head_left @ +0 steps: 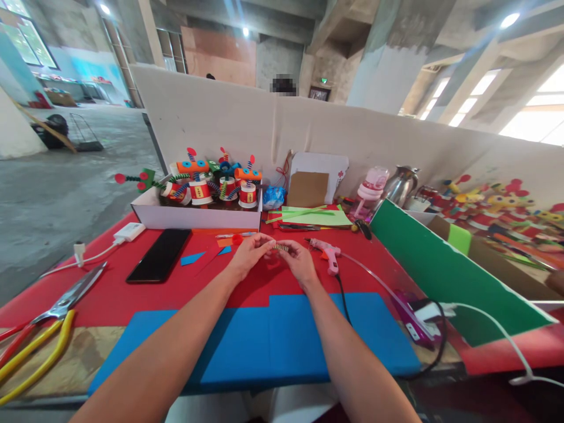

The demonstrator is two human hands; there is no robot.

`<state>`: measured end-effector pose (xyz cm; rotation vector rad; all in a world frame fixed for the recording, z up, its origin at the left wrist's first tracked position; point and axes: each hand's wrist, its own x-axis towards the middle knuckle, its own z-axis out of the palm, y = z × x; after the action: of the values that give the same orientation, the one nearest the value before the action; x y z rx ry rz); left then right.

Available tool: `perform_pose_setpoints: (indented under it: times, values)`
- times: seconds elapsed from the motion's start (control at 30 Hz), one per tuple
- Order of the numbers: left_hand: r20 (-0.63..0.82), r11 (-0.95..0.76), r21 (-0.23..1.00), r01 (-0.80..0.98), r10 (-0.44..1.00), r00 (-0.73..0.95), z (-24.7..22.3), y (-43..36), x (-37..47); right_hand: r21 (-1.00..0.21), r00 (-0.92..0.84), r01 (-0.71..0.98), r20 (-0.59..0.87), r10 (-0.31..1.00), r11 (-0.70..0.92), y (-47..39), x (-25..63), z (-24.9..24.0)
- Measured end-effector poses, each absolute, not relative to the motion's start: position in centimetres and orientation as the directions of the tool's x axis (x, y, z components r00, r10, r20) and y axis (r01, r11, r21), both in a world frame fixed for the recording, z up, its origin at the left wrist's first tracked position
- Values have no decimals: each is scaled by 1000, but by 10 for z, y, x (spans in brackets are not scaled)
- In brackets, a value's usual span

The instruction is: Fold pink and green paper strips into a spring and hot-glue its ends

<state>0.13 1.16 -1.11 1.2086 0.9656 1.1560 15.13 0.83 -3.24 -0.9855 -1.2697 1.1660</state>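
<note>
Between my two hands, over the red table covering, a small folded paper spring [281,247] in green and dark strips is stretched sideways. My left hand [251,254] pinches its left end with thumb and fingertips. The other end is in the closed fingers of my right hand [299,259]. Beside my left hand lies an orange-red paper piece [238,239], partly behind the fingers. A pink glue gun [326,252] rests just right of my right hand, its nozzle pointing left. Blue paper scraps [192,258] lie left of my hands.
A white box [198,219] holds several paper-cup figures. Large scissors [66,302] and a black phone [159,256] lie left. Blue sheets [247,346] cover the front edge. A green box wall [453,282] and purple power strip [414,323] with cables stand right. Green paper strips [308,214] lie behind.
</note>
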Motion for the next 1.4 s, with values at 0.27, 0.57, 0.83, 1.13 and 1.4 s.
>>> perform_pose_setpoints:
  times: [0.27, 0.57, 0.83, 1.13, 1.4]
  values:
    - [104, -95, 993, -73, 986, 132, -12, 14, -1, -974, -101, -218, 80, 992, 57, 5, 149, -29]
    - [150, -149, 989, -15, 986, 72, -14, 17, -4, -965, -11, -261, 17, 1000, 14, 6, 153, -28]
    - [203, -207, 978, 15, 970, 134, -8, 12, -1, -914, -150, -378, -95, 984, -146, 4, 154, -27]
    - [3, 32, 981, -192, 984, 181, -14, 15, -3, -983, -50, -167, 90, 995, 81, 7, 153, -31]
    - [62, -51, 997, -65, 982, 180, -14, 15, -3, -982, -78, -163, 108, 991, 94, 6, 149, -28]
